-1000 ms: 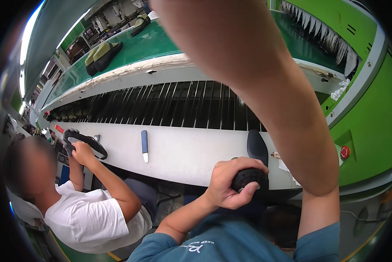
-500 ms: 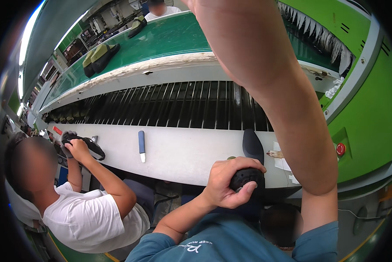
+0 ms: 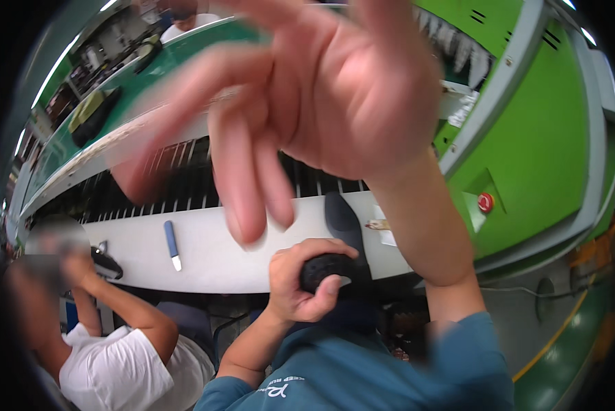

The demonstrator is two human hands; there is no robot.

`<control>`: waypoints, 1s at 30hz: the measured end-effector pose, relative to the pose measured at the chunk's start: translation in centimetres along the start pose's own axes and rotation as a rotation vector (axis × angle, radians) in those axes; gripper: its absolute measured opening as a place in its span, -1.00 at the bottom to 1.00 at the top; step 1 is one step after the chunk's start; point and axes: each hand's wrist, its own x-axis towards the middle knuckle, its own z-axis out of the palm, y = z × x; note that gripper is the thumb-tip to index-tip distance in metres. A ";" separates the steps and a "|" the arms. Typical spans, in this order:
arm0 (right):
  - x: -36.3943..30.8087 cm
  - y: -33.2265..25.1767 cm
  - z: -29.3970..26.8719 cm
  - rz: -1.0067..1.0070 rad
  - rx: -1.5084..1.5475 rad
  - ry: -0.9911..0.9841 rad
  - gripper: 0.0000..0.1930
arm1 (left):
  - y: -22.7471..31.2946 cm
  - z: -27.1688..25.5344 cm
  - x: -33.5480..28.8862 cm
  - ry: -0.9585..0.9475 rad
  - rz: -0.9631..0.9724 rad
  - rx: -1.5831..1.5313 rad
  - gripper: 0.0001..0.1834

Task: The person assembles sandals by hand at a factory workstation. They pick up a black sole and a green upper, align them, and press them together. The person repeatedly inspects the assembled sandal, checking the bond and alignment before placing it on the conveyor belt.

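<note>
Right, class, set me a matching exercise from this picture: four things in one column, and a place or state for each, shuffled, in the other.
Things:
1. black shoe part
2. blue-handled tool
3. right hand
4. red button

Places or states:
A. on the green machine panel
B. raised close to the camera, fingers spread and empty
C. lying on the white bench
D. gripped in the left hand

Pairs: 1-D, 2-C, 3-B, 4-A

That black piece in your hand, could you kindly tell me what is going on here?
The left hand grips a black shoe piece at the edge of the white bench. The right hand is raised, open and blurred, close to the camera. To the left, a co-worker in white handles another dark piece.
</note>
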 end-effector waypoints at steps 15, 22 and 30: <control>-13.7 8.3 5.2 -0.059 -0.114 0.076 -0.32 | -0.3 0.1 -1.7 0.148 -0.016 0.251 -0.33; -14.8 8.8 5.8 -0.074 -0.082 0.190 -0.39 | 0.3 0.4 -2.0 0.138 -0.037 0.336 -0.36; -16.2 8.2 6.3 -0.094 -0.150 0.268 -0.36 | 0.3 0.5 -1.5 0.007 -0.011 0.237 -0.32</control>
